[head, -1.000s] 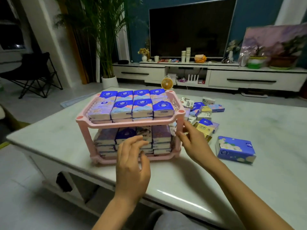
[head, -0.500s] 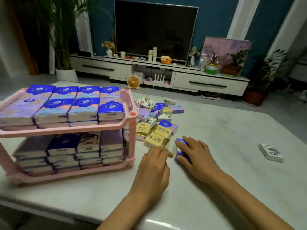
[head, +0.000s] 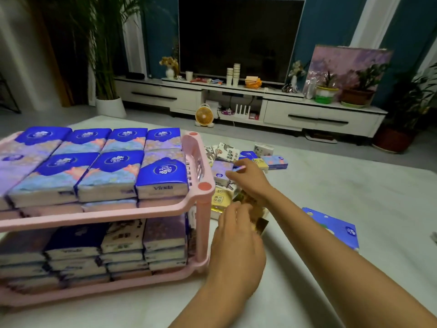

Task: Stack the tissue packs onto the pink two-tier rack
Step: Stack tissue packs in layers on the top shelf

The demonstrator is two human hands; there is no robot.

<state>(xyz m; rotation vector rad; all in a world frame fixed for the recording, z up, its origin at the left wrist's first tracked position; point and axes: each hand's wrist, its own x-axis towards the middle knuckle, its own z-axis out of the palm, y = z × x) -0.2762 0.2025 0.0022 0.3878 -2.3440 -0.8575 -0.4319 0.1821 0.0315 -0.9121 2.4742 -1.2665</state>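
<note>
Both tiers of the pink plastic two-tier rack (head: pixel 94 217) look full of blue-and-lilac tissue packs (head: pixel 163 176); small loose packs (head: pixel 274 162) remain just beside it. The right hand (head: pixel 250 181) pinches a small lilac pack (head: pixel 220 170) there; whether the curled left hand (head: pixel 236 245) holds anything cannot be told.

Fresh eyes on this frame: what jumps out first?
The pink two-tier rack at left, both tiers crammed with blue and lavender tissue packs. Just to its right, the left hand and right hand reach into a loose pile of packs on the table; what they grip is blurred. A big dark TV fills the background.
</note>
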